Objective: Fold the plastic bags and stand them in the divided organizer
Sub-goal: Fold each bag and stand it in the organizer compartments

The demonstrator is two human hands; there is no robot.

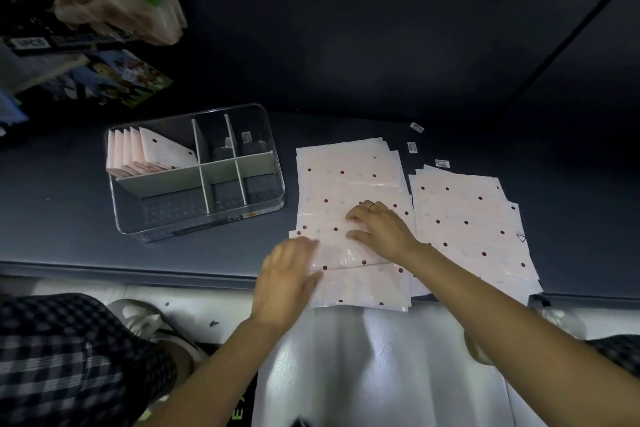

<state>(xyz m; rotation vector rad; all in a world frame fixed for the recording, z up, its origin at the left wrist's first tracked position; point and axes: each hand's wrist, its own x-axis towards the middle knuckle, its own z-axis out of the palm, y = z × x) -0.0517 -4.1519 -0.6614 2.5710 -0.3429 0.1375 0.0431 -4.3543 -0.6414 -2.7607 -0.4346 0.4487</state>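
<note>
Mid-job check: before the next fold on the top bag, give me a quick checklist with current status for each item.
1. Right hand pressing flat on the top bag: ok.
2. Left hand on the bag's near-left edge: ok; whether it pinches the edge, cannot tell.
3. Bag lying flat and square on its stack: not ok, the near part looks wrinkled and the sheets below are fanned.
4. Organizer within reach, to the left: ok.
5. Free compartments: ok, only the far-left one holds folded bags, standing.
6. Second stack apart from the working one: cannot tell, edges overlap.
</note>
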